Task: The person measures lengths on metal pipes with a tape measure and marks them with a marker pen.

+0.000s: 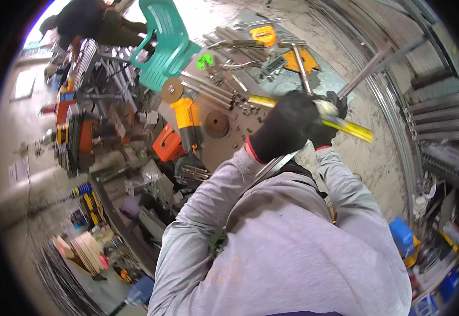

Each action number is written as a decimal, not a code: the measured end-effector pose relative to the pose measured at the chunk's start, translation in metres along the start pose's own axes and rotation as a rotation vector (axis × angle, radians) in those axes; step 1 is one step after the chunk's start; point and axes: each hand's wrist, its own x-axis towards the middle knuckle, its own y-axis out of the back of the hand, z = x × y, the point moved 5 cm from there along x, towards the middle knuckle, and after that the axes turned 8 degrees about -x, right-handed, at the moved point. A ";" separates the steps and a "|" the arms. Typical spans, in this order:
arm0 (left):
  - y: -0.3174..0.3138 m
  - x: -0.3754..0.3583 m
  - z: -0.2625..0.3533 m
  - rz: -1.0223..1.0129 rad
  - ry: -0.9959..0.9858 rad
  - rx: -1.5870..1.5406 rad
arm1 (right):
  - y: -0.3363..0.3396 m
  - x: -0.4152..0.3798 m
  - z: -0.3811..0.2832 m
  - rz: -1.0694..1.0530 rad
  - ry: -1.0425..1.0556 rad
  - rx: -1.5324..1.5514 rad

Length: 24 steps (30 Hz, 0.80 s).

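Both of my hands wear black gloves and meet over the right side of the worktable. My left hand [287,126] has its back to the camera, its fingers closed around something hidden beneath them. Beside it, my right hand [328,124] is partly covered and closed at a pale roundish object. A yellow tape measure blade [348,128] runs past both hands, one end sticking out to the right, another stretch showing left of my left hand. A metal bar [301,68] extends away from the hands across the table.
A yellow power tool [187,121], grinding discs [217,124], metal tubes [208,89] and small rings lie on the table. Behind stands a green chair [166,47]. A person [90,23] bends at the upper left. Metal profiles [445,116] are stacked at the right.
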 end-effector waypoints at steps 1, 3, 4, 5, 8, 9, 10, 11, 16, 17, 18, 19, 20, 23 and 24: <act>0.009 0.002 0.021 0.023 -0.018 -0.012 | -0.008 0.000 0.031 -0.041 0.080 0.063; 0.028 -0.002 0.049 0.072 0.128 -0.109 | -0.001 0.005 0.006 0.137 0.046 -0.245; 0.026 -0.017 0.048 0.084 0.142 -0.085 | -0.017 0.010 0.029 0.251 -0.027 0.085; 0.028 -0.037 0.043 0.117 0.171 -0.067 | -0.013 0.015 0.021 0.048 0.014 0.112; 0.037 -0.109 0.028 -0.054 0.359 0.119 | 0.060 0.021 -0.040 0.080 0.258 -0.125; 0.050 -0.132 0.029 -0.023 0.381 0.192 | 0.072 0.023 -0.047 0.031 0.113 0.091; 0.062 -0.160 0.030 0.203 0.576 0.004 | 0.084 0.026 -0.060 0.016 0.116 0.115; 0.071 -0.189 0.034 0.432 0.754 -0.193 | 0.088 0.027 -0.061 -0.002 0.142 0.113; 0.099 -0.294 0.065 0.911 1.240 -0.340 | 0.109 0.049 -0.080 -0.093 0.158 0.158; 0.098 -0.301 0.067 0.940 1.238 -0.346 | 0.112 0.055 -0.095 -0.079 0.239 0.103; 0.100 -0.309 0.070 1.047 1.191 -0.377 | 0.114 0.060 -0.109 -0.028 0.284 0.134; 0.100 -0.318 0.075 1.157 1.146 -0.401 | 0.113 0.065 -0.127 -0.048 0.313 0.147; 0.103 -0.315 0.078 1.155 1.109 -0.292 | 0.109 0.068 -0.149 -0.166 0.339 0.296; 0.104 -0.286 0.081 1.152 1.051 -0.118 | 0.088 0.052 -0.230 -0.719 0.262 0.669; 0.108 -0.267 0.083 1.109 0.986 -0.082 | 0.075 0.040 -0.252 -0.947 0.286 0.773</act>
